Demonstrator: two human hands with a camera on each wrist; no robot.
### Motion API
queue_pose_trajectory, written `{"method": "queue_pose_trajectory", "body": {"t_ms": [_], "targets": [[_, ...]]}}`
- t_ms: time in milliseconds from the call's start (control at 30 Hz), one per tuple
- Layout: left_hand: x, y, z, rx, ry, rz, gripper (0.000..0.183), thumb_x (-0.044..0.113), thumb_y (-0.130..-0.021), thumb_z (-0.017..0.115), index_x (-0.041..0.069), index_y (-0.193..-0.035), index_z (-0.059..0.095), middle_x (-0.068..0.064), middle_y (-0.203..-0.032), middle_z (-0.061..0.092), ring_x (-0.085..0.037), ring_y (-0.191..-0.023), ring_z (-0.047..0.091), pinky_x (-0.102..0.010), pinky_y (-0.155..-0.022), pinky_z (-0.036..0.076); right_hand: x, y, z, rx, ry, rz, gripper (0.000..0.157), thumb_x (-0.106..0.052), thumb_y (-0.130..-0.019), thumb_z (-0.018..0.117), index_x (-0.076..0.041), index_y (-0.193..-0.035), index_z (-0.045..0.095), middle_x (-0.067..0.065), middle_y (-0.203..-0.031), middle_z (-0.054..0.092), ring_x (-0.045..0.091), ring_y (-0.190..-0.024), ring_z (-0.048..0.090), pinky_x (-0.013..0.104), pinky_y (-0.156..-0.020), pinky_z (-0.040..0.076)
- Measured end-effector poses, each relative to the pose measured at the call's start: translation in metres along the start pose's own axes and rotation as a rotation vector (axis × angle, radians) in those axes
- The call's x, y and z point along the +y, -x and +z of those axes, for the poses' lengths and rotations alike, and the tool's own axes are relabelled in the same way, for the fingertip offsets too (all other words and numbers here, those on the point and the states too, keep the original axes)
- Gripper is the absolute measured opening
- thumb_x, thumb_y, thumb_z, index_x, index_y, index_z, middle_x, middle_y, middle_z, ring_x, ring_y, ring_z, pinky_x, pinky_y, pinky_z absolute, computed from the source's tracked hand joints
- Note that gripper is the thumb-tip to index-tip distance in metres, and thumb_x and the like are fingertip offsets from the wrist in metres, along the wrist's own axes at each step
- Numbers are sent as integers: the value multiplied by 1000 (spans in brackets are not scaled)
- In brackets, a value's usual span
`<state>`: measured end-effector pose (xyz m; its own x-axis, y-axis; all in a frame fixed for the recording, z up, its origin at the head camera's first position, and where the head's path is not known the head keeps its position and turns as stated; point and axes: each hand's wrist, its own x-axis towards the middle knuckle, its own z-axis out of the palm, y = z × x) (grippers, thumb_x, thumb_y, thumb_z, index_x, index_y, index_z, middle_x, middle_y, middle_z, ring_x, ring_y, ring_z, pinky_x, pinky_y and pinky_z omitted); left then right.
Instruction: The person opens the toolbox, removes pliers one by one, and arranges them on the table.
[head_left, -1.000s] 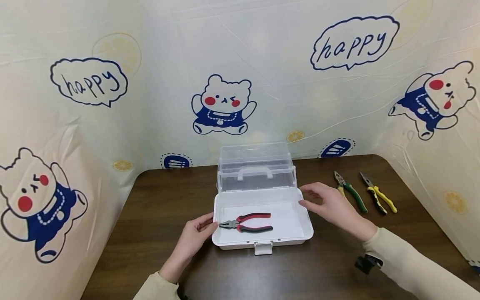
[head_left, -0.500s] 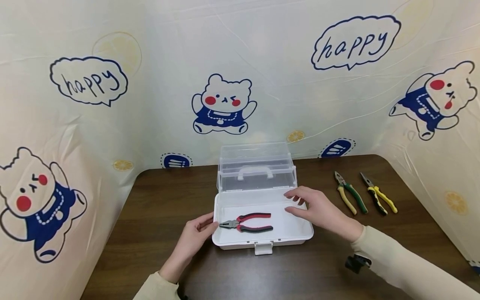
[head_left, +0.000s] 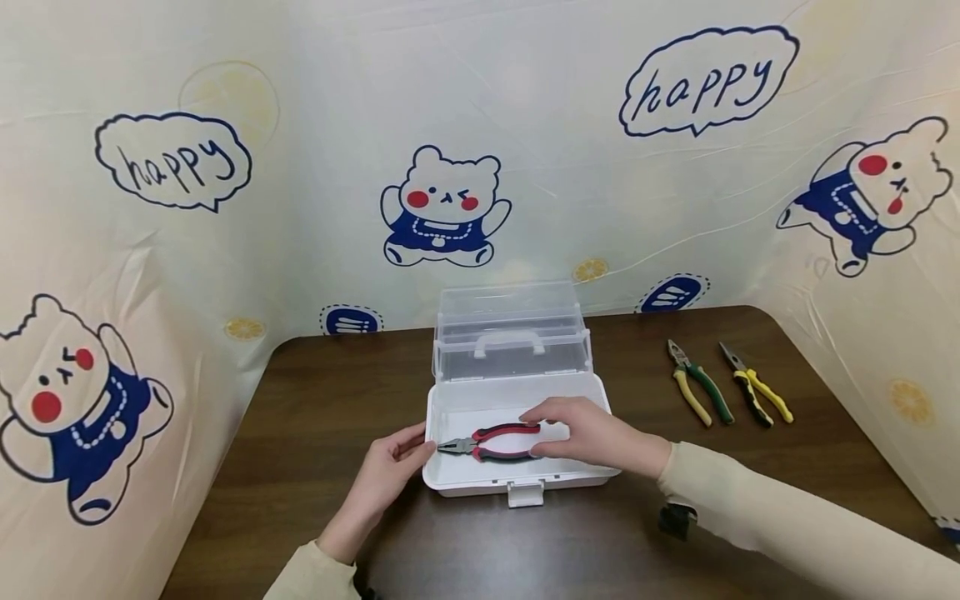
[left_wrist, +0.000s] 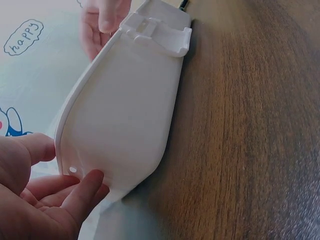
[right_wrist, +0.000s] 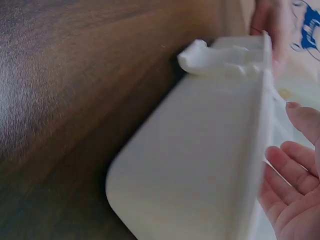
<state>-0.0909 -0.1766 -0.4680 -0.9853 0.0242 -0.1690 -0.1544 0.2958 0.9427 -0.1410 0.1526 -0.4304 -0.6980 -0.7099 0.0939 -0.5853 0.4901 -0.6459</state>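
A white toolbox (head_left: 592, 392) stands on the table with its clear lid (head_left: 513, 333) swung back. Inside it lies a pair of pliers (head_left: 491, 454) with red and black handles, jaws pointing left. My left hand (head_left: 392, 467) grips the box's left rim, thumb at the top edge and fingers against the outer wall, as the left wrist view shows. Over the box, my right hand (head_left: 592, 433) has its thumb and fingers spread to either side of the handle ends. The right wrist view shows that hand (right_wrist: 295, 175) with extended fingers beyond the rim; the pliers are hidden there.
On the table (head_left: 315, 400) to the right lie pliers with green and cream handles (head_left: 701, 387) and long-nose pliers with yellow and black handles (head_left: 756, 387). The box's front latch (head_left: 525, 493) hangs down. A printed curtain (head_left: 562, 208) surrounds the table.
My right hand has moved left from the box's right rim, over the inside, to the handle ends of the red and black pliers. The left hand has stayed on the rim.
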Motion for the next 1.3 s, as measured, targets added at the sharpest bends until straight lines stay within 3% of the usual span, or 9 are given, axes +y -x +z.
{"method": "queue_pose_trajectory", "body": {"t_ms": [267, 467, 700, 900, 1300], "targets": [[-1, 1, 1, -5, 26, 17, 40, 7, -98, 71, -5, -136, 65, -24, -128, 70, -32, -115, 70, -37, -94, 58, 2, -20, 23, -118, 77, -45, 54, -19, -91, 83, -2, -139, 65, 10, -130, 69, 24, -119, 65, 40, -103, 53], [0, 1, 1, -1, 32, 12, 40, 9, -98, 73, -4, -136, 66, -23, -128, 70, -31, -114, 71, -37, -94, 58, 4, -35, 34, -135, 115, -65, 54, -16, -88, 86, 0, -136, 67, 12, -129, 71, 24, -119, 66, 38, -105, 52], [-1, 1, 2, -8, 57, 36, 40, 6, -98, 72, -8, -135, 65, -26, -127, 70, -32, -115, 70, -30, -91, 58, 5, -41, 49, -165, 240, 43, 53, -20, -88, 85, -3, -135, 67, 11, -126, 67, 26, -114, 62, 38, -102, 52], [-1, 2, 2, -1, 58, 33, 40, 5, -98, 72, -8, -134, 65, -26, -127, 70, -32, -116, 70, -29, -90, 59, 3, -43, 51, -152, 267, 45, 52, -17, -87, 83, 1, -133, 67, 12, -119, 66, 24, -106, 60, 36, -97, 52], [-1, 0, 1, 3, 27, 34, 39, 7, -97, 72, -7, -134, 66, -25, -126, 70, -31, -115, 70, -33, -93, 59, 6, -36, 50, -75, 190, 3, 45, -12, -79, 85, -1, -121, 72, 8, -108, 66, 18, -96, 58, 30, -87, 52]]}}
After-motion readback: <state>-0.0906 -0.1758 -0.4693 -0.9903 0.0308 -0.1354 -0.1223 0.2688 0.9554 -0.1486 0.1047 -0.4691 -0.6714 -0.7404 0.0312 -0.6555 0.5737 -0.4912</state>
